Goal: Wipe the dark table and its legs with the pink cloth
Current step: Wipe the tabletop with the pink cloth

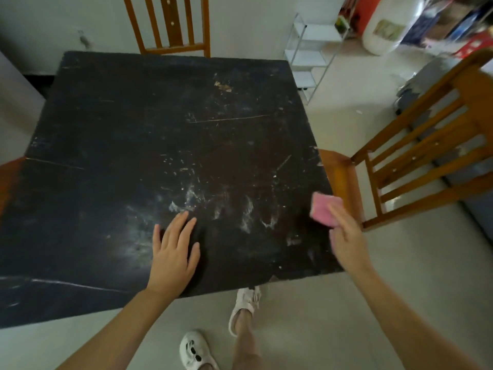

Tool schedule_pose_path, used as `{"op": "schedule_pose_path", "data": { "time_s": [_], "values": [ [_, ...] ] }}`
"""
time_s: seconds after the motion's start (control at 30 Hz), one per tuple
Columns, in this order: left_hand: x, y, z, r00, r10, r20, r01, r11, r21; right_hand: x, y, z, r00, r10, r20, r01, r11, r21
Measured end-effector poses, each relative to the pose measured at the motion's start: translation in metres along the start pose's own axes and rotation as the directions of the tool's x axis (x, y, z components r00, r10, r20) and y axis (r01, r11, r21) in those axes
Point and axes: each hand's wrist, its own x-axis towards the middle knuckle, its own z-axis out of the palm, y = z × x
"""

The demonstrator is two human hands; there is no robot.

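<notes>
Left hand (174, 252) flat on dark table (133, 129); right hand (346, 239) holds pink cloth (324, 208).

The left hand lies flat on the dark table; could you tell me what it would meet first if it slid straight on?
Probably the whitish smears just beyond the left hand; past them only bare dark table.

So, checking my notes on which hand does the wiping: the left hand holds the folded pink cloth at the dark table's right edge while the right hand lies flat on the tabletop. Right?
Not quite: the hands are swapped. The head view shows the right hand holding the folded pink cloth at the dark table's right edge, the left hand flat on the tabletop.
</notes>
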Motion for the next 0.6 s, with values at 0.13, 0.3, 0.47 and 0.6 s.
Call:
{"op": "schedule_pose_path", "data": {
  "time_s": [0.13,0.3,0.47,0.6],
  "values": [
    [-0.030,-0.027,-0.006,0.998,-0.063,-0.008,0.063,0.998,0.014,-0.029,0.005,0.028,0.995,0.092,-0.043,-0.097,0.983,-0.156],
    [-0.029,-0.027,-0.005,0.993,-0.120,0.021,0.119,0.992,0.051,-0.088,-0.090,0.115,0.997,-0.067,-0.044,0.068,0.998,0.017],
    [-0.031,-0.032,-0.007,0.990,-0.139,-0.035,0.139,0.990,-0.013,-0.074,-0.125,0.087,0.994,-0.090,0.068,0.058,0.923,0.381],
    [-0.034,-0.042,-0.011,0.980,-0.177,-0.093,0.178,0.984,0.000,-0.018,-0.052,0.032,0.955,0.286,-0.082,-0.268,0.946,0.183]
  ]
}}
